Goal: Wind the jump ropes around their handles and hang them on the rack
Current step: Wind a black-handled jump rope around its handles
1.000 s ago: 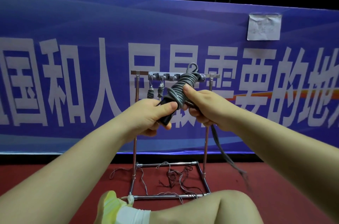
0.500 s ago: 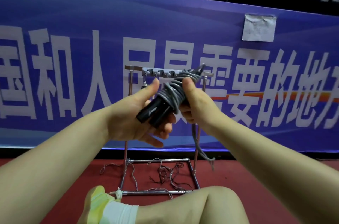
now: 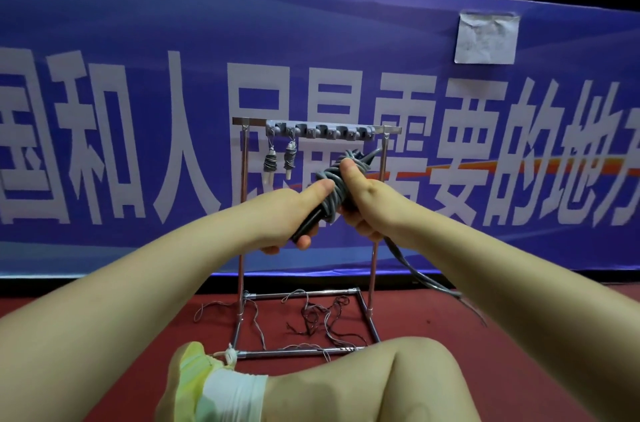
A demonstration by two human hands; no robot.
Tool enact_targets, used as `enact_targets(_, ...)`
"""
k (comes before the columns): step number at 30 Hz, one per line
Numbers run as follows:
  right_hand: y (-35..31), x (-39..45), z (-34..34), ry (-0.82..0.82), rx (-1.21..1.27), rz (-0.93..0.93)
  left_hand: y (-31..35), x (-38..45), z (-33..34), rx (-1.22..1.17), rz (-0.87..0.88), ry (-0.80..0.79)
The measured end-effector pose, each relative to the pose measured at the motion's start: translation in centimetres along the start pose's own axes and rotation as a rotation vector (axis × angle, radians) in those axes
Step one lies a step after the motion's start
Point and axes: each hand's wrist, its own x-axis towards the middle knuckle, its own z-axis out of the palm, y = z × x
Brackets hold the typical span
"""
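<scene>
A grey jump rope (image 3: 334,189) is coiled thickly around its black handles, held up in front of the rack. My left hand (image 3: 294,214) grips the lower end of the black handles, thumb pressed on the coils. My right hand (image 3: 360,200) grips the upper coils, and a loose grey tail (image 3: 422,278) trails down to the right from under it. The metal rack (image 3: 375,250) stands behind, with a grey hook bar (image 3: 320,131) on top. Two small wound ropes (image 3: 278,160) hang from its left hooks.
The rack's square base frame (image 3: 304,352) lies on the red floor with tangled thin strings (image 3: 318,317) inside it. My bent leg and yellow shoe (image 3: 194,383) are in front. A blue banner (image 3: 138,110) with white lettering runs behind.
My left hand closed back around the handles after opening briefly. The bundle dropped lower against the rack, and the loose tail swung out to the right.
</scene>
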Motion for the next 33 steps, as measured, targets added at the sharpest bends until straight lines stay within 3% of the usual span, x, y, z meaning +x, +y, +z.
enact_targets(7, 0.3, 0.1, -0.1, -0.116, 0.212, -0.028, -0.9, 0.1, -1.3, 0.294, 0.189, 0.245)
enact_targets(14, -1.5, 0.5, -0.1, -0.003, 0.295, 0.068, -0.8, 0.4, -1.2, 0.428, 0.223, 0.451)
enact_targets(23, -2.8, 0.4, -0.7, -0.014, 0.001, 0.172, -1.9, 0.2, -1.8, 0.548, 0.251, 0.477)
enact_targets(30, -2.6, 1.0, 0.2, 0.009, 0.145, 0.058, -2.3, 0.1, -2.1, 0.550, 0.201, 0.485)
enact_targets(33, -1.8, 1.0, 0.6, 0.037, 0.181, -0.033, -2.5, 0.3, -2.3, 0.371, 0.199, 0.327)
